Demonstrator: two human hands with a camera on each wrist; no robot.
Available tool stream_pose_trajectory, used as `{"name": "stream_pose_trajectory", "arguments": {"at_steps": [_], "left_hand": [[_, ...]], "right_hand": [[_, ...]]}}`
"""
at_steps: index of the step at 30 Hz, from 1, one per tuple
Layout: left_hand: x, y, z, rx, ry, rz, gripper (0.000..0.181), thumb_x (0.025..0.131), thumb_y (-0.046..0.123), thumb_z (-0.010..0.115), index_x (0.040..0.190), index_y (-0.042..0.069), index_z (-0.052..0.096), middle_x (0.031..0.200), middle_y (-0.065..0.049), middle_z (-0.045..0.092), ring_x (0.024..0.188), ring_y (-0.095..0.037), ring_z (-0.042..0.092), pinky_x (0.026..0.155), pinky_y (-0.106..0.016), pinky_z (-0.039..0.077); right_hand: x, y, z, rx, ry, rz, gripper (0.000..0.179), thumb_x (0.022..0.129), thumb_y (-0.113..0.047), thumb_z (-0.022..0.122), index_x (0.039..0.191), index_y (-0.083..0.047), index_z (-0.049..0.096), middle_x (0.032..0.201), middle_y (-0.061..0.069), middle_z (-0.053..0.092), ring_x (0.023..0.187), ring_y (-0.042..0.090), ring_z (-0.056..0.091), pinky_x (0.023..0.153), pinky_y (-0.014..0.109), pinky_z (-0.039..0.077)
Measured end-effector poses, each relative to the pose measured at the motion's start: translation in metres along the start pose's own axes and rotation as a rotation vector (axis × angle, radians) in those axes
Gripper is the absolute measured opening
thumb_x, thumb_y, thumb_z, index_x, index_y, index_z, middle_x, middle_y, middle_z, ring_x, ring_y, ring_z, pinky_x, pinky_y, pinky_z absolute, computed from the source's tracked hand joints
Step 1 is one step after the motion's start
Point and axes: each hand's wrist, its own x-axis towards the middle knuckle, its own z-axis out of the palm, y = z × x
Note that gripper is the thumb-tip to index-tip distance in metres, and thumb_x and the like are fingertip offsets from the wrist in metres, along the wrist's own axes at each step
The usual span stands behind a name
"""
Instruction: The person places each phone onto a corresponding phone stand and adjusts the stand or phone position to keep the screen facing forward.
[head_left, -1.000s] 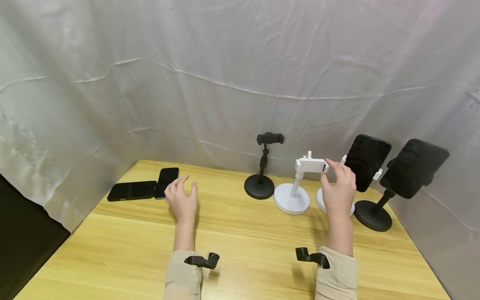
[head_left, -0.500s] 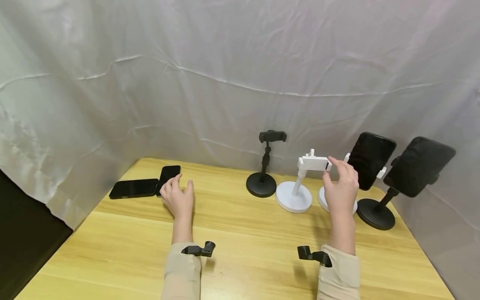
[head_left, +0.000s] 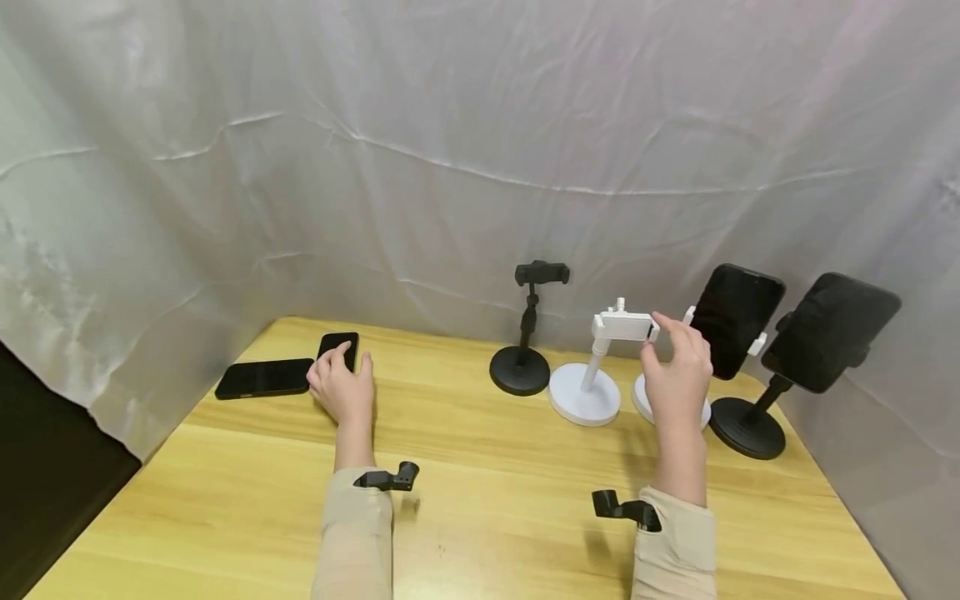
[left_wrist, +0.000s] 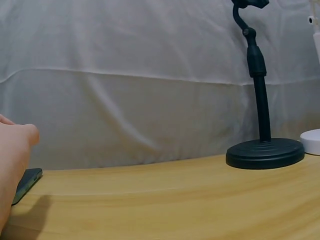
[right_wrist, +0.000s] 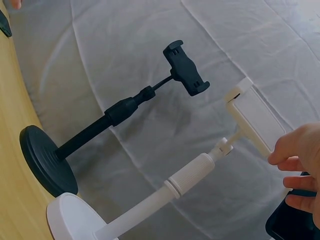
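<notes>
In the head view my left hand [head_left: 345, 389] is over a black smartphone [head_left: 331, 342] lying on the table at the left. Its fingers reach across the phone, with the thumb apart along the right side; part of the phone is hidden beneath. A second black smartphone [head_left: 262, 379] lies crosswise just left of it. My right hand [head_left: 678, 379] pinches the right end of the clamp on a white phone stand [head_left: 588, 396]. That clamp [right_wrist: 257, 117] holds no phone, as the right wrist view shows.
A black phone stand [head_left: 519, 371] with a bare clamp stands left of the white one. To the right, another white stand [head_left: 641, 398] and a black stand [head_left: 747, 429] each bear a phone. A grey curtain [head_left: 450, 208] hangs behind the wooden table [head_left: 487, 500].
My left hand has moved left and forward, from the right of the nearer phone to over it. The right hand keeps its pinch on the white stand's clamp.
</notes>
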Motion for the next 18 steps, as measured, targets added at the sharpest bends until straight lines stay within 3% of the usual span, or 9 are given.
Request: {"name": "stream_pose_trajectory", "arguments": {"at_steps": [9, 18], "left_hand": [[0.012, 0.002, 0.007, 0.045, 0.011, -0.006, 0.037, 0.092, 0.035, 0.064, 0.123, 0.015, 0.064, 0.133, -0.016, 0.054, 0.132, -0.038, 0.034, 0.111, -0.055, 0.021], [0.023, -0.002, 0.014, 0.148, -0.018, -0.064, 0.040, 0.094, 0.032, 0.061, 0.129, 0.013, 0.059, 0.135, -0.018, 0.051, 0.133, -0.040, 0.031, 0.112, -0.055, 0.018]], "right_hand": [[0.003, 0.000, -0.001, 0.002, -0.017, 0.034, 0.036, 0.085, 0.005, 0.063, 0.120, -0.003, 0.067, 0.123, 0.021, 0.064, 0.119, 0.040, 0.052, 0.103, 0.058, 0.036], [0.001, 0.001, 0.000, -0.003, -0.039, 0.056, 0.036, 0.086, 0.003, 0.063, 0.121, -0.004, 0.067, 0.123, 0.020, 0.064, 0.119, 0.040, 0.052, 0.103, 0.058, 0.036]]}}
